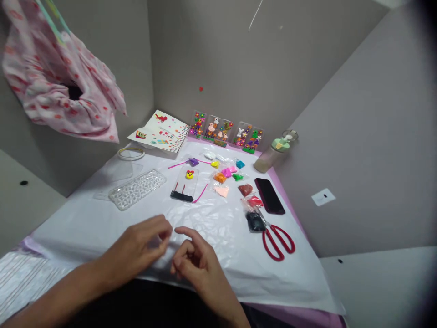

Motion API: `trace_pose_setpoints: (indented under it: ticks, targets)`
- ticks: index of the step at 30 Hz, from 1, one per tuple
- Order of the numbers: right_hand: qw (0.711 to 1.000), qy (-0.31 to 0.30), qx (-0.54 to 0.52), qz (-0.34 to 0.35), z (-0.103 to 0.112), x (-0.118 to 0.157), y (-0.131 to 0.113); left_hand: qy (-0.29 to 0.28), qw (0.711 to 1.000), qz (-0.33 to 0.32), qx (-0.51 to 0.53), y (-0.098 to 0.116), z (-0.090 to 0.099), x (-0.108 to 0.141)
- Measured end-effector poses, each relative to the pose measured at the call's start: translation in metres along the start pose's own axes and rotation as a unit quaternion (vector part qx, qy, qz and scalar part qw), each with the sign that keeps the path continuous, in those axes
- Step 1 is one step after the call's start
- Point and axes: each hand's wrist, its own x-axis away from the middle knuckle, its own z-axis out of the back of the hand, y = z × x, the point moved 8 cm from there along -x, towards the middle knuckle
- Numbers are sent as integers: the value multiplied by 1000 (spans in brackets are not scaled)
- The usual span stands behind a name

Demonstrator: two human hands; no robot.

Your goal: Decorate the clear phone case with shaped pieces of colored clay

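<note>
My left hand (145,241) hovers over the near edge of the white-covered table, thumb and fingertips pinched together. Anything between them is too small to make out. Close beside it, apart by a small gap, is my right hand (198,259), its index finger stretched out and its thumb against the other curled fingers; what they hold, if anything, is hidden. Beyond both hands lies a clear phone case (191,186) with a yellow clay face with red on top (190,175), two thin brown strips and a black clay band (182,196) along its near end.
Several small bags of coloured clay (227,172) lie mid-table. Red-handled scissors (278,241), a black clay packet (255,222), a phone (269,196) and a bottle (273,152) stand right. A textured clear case (137,189) lies left; decorated cases (214,129) lean at the back.
</note>
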Motion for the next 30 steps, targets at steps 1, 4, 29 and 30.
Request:
trace_pose_setpoints:
  ticks: [1,4,29,30]
  targets:
    - [1000,9,-1,4,6,0,-1,34,999,25,-3,-14,9,0]
    - [988,135,59,52,43,1,-5,73,995,48,-38,-51,26,0]
    - [846,266,381,260,66,15,-4,43,938,-52,-339,-83,-20,48]
    - [846,265,382,260,66,15,-3,51,938,-52,-340,-80,-21,55]
